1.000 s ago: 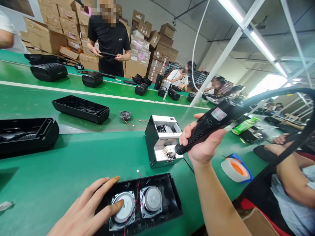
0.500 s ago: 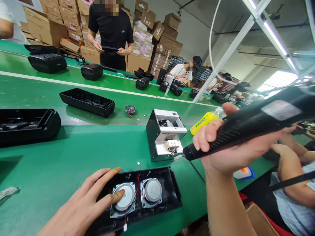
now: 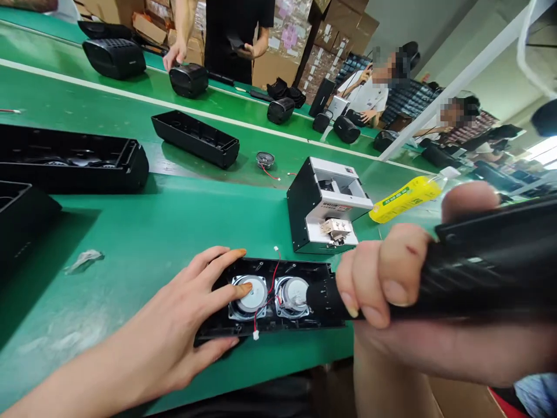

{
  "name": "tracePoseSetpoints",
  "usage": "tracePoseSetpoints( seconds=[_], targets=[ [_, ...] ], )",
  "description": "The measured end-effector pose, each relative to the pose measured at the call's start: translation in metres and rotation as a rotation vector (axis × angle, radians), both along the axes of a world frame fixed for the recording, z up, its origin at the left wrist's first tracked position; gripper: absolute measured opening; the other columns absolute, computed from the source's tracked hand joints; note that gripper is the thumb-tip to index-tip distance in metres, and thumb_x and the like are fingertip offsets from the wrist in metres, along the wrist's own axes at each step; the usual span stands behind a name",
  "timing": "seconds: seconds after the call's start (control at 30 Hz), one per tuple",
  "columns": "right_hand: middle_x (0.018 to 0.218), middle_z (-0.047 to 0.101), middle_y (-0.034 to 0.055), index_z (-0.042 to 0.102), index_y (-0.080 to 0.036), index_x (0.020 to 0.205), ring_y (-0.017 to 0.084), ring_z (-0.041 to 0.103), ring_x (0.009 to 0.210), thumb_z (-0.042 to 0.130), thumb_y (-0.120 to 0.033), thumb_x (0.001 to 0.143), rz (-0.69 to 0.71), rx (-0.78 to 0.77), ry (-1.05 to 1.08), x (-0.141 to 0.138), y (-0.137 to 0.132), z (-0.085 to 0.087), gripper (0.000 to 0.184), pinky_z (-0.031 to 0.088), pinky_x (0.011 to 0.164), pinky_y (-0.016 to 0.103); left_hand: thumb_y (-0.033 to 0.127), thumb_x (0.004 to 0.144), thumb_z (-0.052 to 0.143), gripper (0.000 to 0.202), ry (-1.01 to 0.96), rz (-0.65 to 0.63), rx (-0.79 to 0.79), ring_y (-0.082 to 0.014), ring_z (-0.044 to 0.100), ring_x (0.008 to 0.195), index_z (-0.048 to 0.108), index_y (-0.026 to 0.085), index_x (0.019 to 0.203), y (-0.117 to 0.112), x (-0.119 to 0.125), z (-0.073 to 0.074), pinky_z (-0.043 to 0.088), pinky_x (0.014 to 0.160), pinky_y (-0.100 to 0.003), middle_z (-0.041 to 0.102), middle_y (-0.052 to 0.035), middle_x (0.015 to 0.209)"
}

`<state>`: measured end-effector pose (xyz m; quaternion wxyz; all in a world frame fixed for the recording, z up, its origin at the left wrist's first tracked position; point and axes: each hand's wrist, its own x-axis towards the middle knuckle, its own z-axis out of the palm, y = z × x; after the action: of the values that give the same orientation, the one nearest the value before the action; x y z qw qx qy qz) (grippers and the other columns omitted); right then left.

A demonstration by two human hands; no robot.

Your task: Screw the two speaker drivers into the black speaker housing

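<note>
My left hand [image 3: 187,310] grips a black speaker housing [image 3: 319,270] at its left end. The thumb is on the near edge, other fingers are at the far rim, and one fingertip rests on the left speaker driver [image 3: 253,295]. A second speaker driver [image 3: 292,293] sits beside it, with thin red and black wires [image 3: 274,278] ending in white plugs. My right hand [image 3: 391,278] is wrapped round a black electric screwdriver [image 3: 487,261], which points left. Its tip is over the right driver; whether it touches anything, I cannot tell.
A screw feeder [image 3: 326,209] stands behind the housing, near a yellow drink bottle [image 3: 404,197]. Other black housings [image 3: 195,139] and a loose driver [image 3: 264,159] lie further back. Crumpled plastic [image 3: 85,260] is at left. Across the bench, a person's hand [image 3: 175,55] touches a speaker [image 3: 188,80].
The screwdriver has come down and left, from near the screw feeder to over the right driver. My left thumb now shows at the near edge. The view has shifted.
</note>
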<state>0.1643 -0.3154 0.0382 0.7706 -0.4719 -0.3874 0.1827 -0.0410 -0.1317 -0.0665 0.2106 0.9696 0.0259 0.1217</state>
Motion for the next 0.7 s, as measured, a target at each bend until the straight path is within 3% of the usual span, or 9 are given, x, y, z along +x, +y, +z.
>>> tracePoseSetpoints(
  seconds=[0.1, 0.23, 0.47, 0.7],
  targets=[
    [0.058, 0.063, -0.0054, 0.079, -0.033, 0.115, 0.014, 0.051, 0.034, 0.064, -0.079, 0.094, -0.009, 0.119, 0.047, -0.015, 0.014, -0.017, 0.053, 0.041, 0.032, 0.028, 0.028, 0.095, 0.075, 0.049, 0.002, 0.014, -0.035, -0.0387, 0.036, 0.159, 0.064, 0.036, 0.143, -0.002, 0.001, 0.002, 0.058, 0.116, -0.06, 0.039, -0.004, 0.175],
    [0.056, 0.062, -0.0057, 0.081, -0.035, 0.112, 0.013, 0.05, 0.032, 0.067, -0.081, 0.091, -0.021, 0.115, 0.097, -0.022, 0.021, -0.031, 0.052, 0.041, 0.032, 0.027, 0.029, 0.095, 0.075, 0.05, 0.004, -0.001, -0.037, -0.0398, 0.037, 0.158, 0.064, 0.033, 0.143, -0.002, 0.001, 0.001, 0.058, 0.116, -0.061, 0.039, -0.0065, 0.174],
    [0.054, 0.064, -0.0049, 0.083, -0.034, 0.106, 0.014, 0.049, 0.031, 0.081, -0.076, 0.082, -0.01, 0.102, 0.169, -0.021, 0.024, -0.031, 0.048, 0.041, 0.031, 0.027, 0.03, 0.097, 0.072, 0.047, 0.015, -0.015, -0.035, -0.0405, 0.035, 0.157, 0.061, 0.032, 0.143, -0.003, 0.004, 0.004, 0.058, 0.114, -0.063, 0.036, -0.0077, 0.175],
    [0.058, 0.066, -0.0036, 0.082, -0.028, 0.113, 0.012, 0.051, 0.035, 0.077, -0.071, 0.089, 0.033, 0.146, 0.167, -0.023, 0.027, -0.038, 0.05, 0.044, 0.036, 0.024, 0.029, 0.095, 0.074, 0.048, 0.022, -0.016, -0.042, -0.0405, 0.037, 0.155, 0.062, 0.032, 0.142, -0.003, 0.005, 0.008, 0.058, 0.114, -0.063, 0.039, -0.0074, 0.173]
  ],
)
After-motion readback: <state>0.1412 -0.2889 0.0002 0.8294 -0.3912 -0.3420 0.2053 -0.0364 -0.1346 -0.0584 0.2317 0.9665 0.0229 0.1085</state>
